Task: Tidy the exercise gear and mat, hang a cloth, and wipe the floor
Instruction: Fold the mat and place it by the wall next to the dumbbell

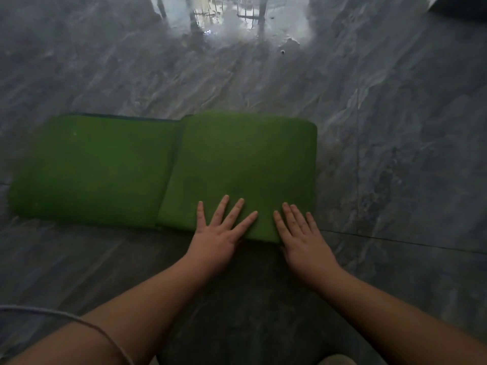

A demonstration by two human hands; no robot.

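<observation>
A green exercise mat (110,169) lies folded on the grey marble floor, with a thicker folded section on its right half. My left hand (220,233) presses flat on the near edge of that folded section, fingers spread and straight. My right hand (303,238) lies flat beside it near the fold's right corner, fingers straight and close together. Both palms sit partly on the mat and partly off its near edge. No cloth or other exercise gear is visible.
Glossy grey marble floor (395,127) surrounds the mat, with a bright window reflection (237,17) at the top. A dark object's corner (463,6) shows at the top right. A thin grey cord (79,320) curves across my left forearm.
</observation>
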